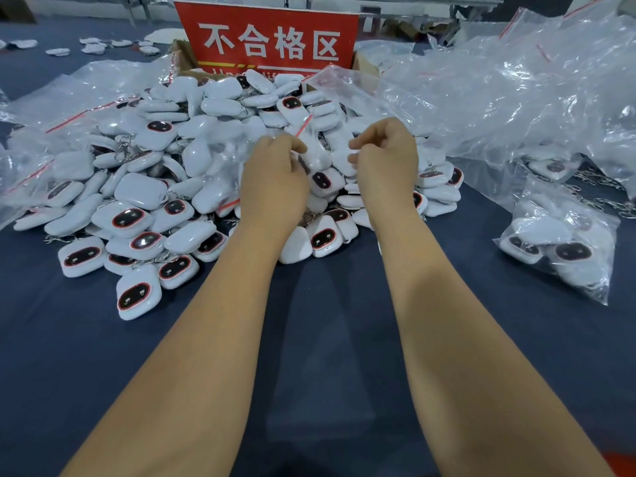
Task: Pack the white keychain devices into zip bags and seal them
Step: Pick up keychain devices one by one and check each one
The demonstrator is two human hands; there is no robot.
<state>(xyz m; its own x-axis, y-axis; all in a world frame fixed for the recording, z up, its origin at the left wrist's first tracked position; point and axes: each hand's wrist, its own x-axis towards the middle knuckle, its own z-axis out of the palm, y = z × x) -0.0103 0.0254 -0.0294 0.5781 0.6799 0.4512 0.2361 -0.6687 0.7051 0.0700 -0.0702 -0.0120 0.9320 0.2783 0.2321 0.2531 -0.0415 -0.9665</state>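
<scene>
A: What's in hand rn?

B: A clear plastic zip bag with a red seal strip (321,149), held up over the heap of white rounded-square keychain devices w/ dark oval faces (144,201). Left hand (275,180) has fingers curled, pinching the bag's edge near the red strip. Right hand (385,160) is curled too, pinching the opposite edge. Bag hangs between them, just above the pile.

A: Anything inside it?

B: Looks like at least one white device w/ dark face showing through the film, between the hands, but the plastic is crumpled & glary, so can't say how many.

A: So which step?

B: My read: either spreading the mouth to load or lining up the strip to seal. Can't tell which from here. If sealing, next move needs both edges of the strip aligned, then pinched along its whole length. Film is limp, so it may buckle.

A: And around it?

B: Dark blue tabletop (309,339) underneath. Right side: a filled clear bag of devices (557,246), plus a big loose mound of empty clear zip bags (516,80). Behind the heap, a red sign with white Chinese characters (268,36) on a cardboard box.
</scene>
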